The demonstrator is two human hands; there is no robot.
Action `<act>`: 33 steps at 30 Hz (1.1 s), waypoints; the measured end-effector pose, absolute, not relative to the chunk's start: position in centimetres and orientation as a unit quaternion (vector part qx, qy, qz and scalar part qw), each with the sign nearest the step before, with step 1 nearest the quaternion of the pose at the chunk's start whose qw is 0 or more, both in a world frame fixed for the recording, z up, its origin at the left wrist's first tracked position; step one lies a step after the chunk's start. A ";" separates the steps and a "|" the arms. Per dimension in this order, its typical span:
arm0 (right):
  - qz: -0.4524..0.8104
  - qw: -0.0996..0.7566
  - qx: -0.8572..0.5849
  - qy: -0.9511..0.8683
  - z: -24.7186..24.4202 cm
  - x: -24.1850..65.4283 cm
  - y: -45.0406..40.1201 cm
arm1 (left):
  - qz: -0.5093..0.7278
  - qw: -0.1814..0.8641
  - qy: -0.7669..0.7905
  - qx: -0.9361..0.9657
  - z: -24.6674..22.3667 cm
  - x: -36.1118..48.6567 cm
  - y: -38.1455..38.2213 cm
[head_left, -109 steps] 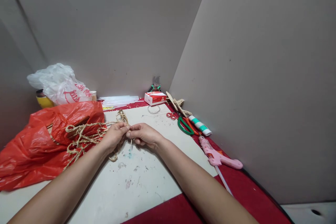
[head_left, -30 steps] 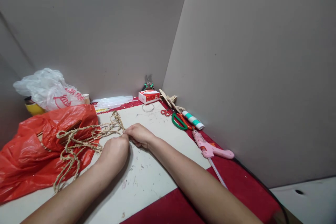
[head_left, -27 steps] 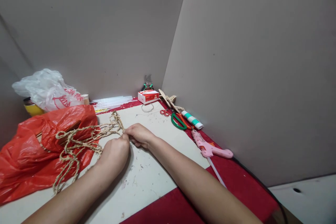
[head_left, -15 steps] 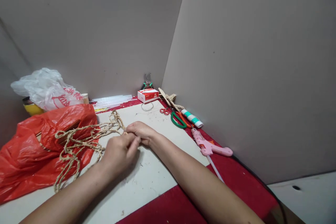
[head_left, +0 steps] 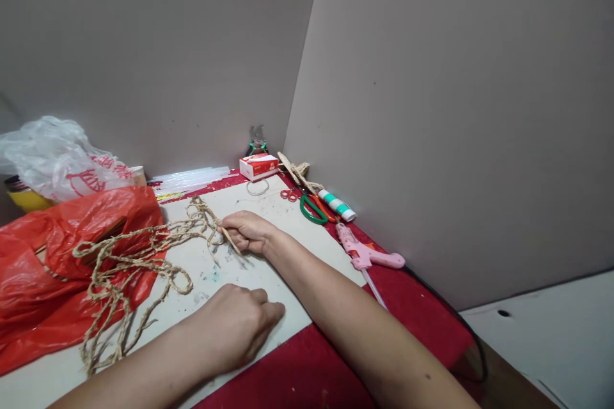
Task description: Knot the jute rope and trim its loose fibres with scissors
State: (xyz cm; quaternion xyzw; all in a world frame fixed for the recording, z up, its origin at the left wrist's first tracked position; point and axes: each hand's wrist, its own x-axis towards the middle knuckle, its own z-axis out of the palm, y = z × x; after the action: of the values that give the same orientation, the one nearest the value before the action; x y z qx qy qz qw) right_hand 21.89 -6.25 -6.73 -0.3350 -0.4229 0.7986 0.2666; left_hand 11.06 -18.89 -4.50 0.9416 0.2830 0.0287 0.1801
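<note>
Below grey walls, cord on board

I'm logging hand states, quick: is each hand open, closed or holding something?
Left hand: closed, fingers curled; anything inside cannot be told.
Right hand: closed, pinching a straw-coloured strand.

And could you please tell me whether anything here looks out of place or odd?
The pale board looks stained: dark specks and a bluish-green smear show beyond the left hand. The braided cord sprawls untidily, partly over the red bag.
</note>
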 end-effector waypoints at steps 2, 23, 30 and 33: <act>0.800 0.265 -0.330 -0.426 -6.7 21.9 -6.2 | -0.006 0.128 0.284 0.950 -4.9 11.1 -18.9; 0.795 0.249 -0.335 -0.440 -6.9 21.7 -6.3 | -0.155 0.036 0.276 0.948 -6.0 12.5 -20.9; 0.808 0.248 -0.315 -0.431 -7.0 21.8 -6.1 | -0.219 0.068 0.338 0.913 -5.5 13.1 -22.0; 0.807 0.251 -0.311 -0.434 -7.3 21.8 -6.0 | -0.126 0.086 0.394 0.906 -4.6 12.1 -20.3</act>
State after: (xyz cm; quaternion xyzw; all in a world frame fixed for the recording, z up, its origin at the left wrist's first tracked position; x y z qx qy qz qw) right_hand 21.81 -5.97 -7.27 -0.3109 -0.4345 0.8073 0.2505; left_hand 12.09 -20.27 -4.58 0.9064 0.3939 -0.1264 0.0861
